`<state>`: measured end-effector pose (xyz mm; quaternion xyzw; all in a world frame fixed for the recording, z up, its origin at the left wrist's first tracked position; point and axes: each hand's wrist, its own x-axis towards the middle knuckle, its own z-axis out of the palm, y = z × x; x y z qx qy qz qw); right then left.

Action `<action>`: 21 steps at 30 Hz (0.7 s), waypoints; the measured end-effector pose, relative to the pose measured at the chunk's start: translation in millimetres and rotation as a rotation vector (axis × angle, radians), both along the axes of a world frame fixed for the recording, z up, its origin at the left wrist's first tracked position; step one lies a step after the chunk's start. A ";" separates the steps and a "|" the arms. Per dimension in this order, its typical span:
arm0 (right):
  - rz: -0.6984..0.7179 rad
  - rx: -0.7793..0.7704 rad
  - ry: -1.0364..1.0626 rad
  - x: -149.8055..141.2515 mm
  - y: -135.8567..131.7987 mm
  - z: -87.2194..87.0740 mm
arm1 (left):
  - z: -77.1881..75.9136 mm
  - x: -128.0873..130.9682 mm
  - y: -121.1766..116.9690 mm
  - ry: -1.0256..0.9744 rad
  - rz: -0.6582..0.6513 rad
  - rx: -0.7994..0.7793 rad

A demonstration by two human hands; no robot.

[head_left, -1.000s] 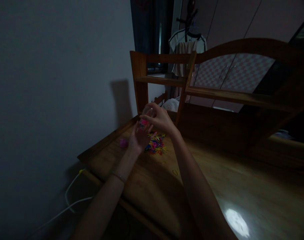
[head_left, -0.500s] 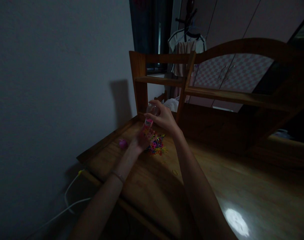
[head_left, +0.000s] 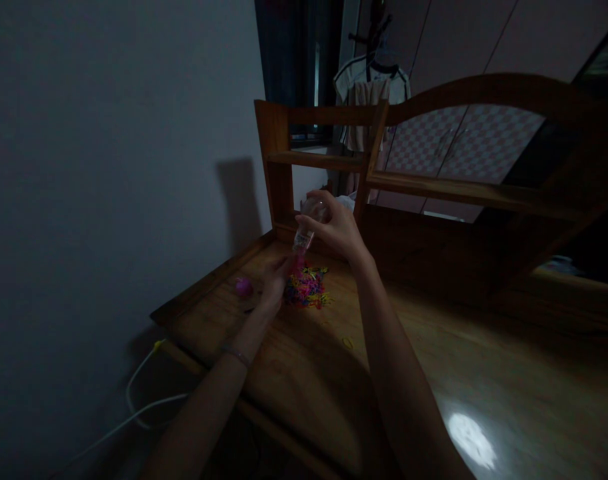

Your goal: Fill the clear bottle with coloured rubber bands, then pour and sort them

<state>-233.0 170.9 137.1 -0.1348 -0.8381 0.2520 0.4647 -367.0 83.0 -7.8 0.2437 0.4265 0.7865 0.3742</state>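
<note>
My right hand [head_left: 337,223] is closed around a clear bottle [head_left: 304,237], which is tilted with its mouth downward. Pink bits show at the bottle's mouth. Right beside that mouth is my left hand [head_left: 277,283]; its fingers are blurred and partly hidden, so I cannot tell how they are set. Under the bottle a heap of small colourful rubber bands [head_left: 309,288] lies on the wooden desk [head_left: 289,373]. A round purple-pink object [head_left: 243,287], perhaps the bottle's cap, rests to the left of my left hand.
A loose yellow band [head_left: 347,343] lies nearer to me than the heap. Wooden shelves [head_left: 319,160] rise from the back of the desk, and a pale wall [head_left: 134,167] stands along the left. A white cable [head_left: 134,400] hangs past the desk's left edge.
My left hand has drawn slightly down and left from beneath the bottle's mouth. The bottle has shifted a little to the right, its neck looks clearer, and the heap of bands shows more fully.
</note>
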 end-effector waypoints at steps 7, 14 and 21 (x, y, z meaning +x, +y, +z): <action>-0.005 0.007 -0.072 -3.4 4.6 -6.9 | 12.0 3.3 -2.6 0.208 0.178 0.041; -0.002 0.074 -0.068 -7.9 2.5 -10.8 | 14.8 7.7 -6.7 0.183 0.128 0.023; -0.019 0.040 -0.073 -4.3 4.4 -8.4 | 13.0 7.6 -8.0 0.109 0.141 -0.018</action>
